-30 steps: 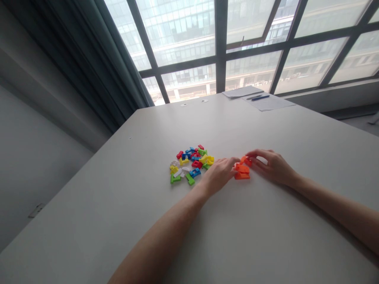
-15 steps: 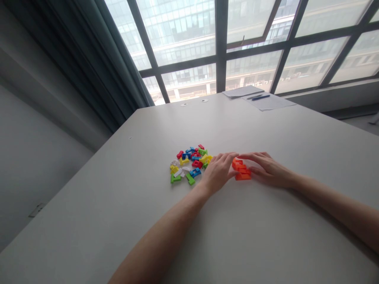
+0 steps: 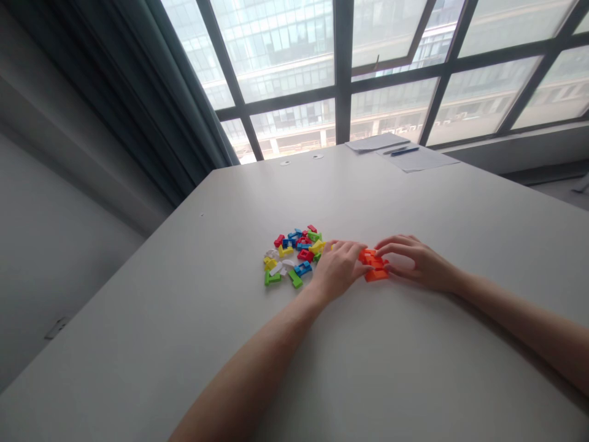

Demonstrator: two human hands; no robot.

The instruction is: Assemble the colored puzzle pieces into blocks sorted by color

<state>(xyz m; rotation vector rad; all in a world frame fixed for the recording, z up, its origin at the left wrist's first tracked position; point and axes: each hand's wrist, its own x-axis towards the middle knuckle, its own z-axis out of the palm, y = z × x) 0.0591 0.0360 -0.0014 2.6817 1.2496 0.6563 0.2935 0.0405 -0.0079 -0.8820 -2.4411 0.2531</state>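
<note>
Small orange plastic blocks (image 3: 376, 275) lie bunched in a short row on the table between my two hands. My left hand (image 3: 339, 265) touches the row's left side, its thumb and fingers curled against the blocks. From the right, my right hand (image 3: 418, 261) holds the opposite side between bent fingertips and thumb. Fingers partly cover the orange blocks, and whether they are linked I cannot tell. Just left of my left hand lies a loose pile of similar blocks: red (image 3: 304, 255), blue (image 3: 302, 268), green (image 3: 295, 279), yellow (image 3: 270, 263) and white (image 3: 276, 269).
The white table (image 3: 193, 331) reaches to a large window. Sheets of paper (image 3: 427, 161) with a dark blue pen (image 3: 405, 151) on them lie at the far right edge. A dark curtain (image 3: 151, 92) hangs at the left.
My right hand's fingers have drawn slightly apart from the left fingertips and now sit at the orange blocks' right side. The orange blocks have turned slightly. The coloured pile is unchanged.
</note>
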